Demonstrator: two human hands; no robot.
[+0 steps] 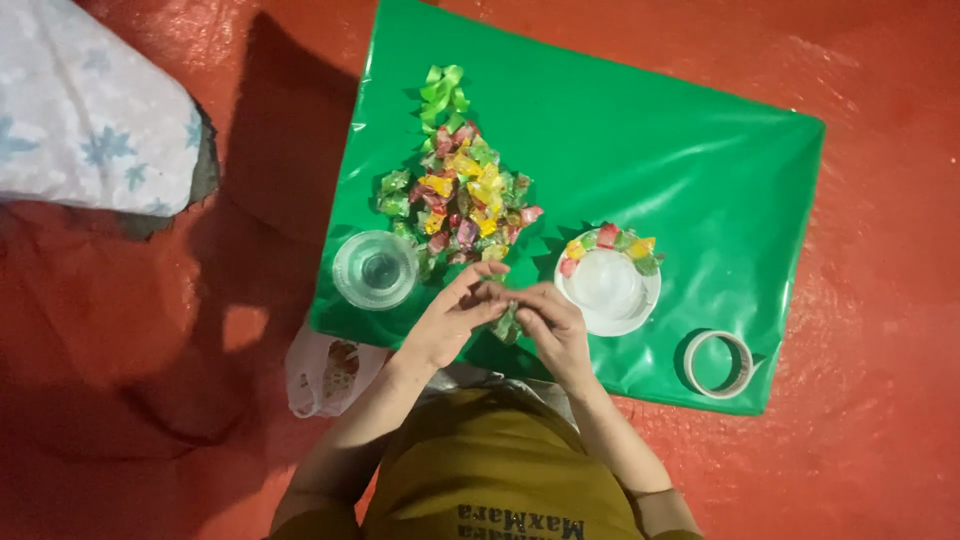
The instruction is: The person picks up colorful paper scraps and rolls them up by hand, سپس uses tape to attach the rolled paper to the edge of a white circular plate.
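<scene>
Green candy (507,325) pinched between left hand (450,320) and right hand (553,328) grips, near green sheet (650,150) front edge.

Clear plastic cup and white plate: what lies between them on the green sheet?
In the head view, both hands, left hand and right hand, holding a green wrapped candy, lie between the clear plastic cup and white plate.

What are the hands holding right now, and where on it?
Both the left hand and right hand pinch one small green wrapped candy between their fingertips, at its upper end.
</scene>
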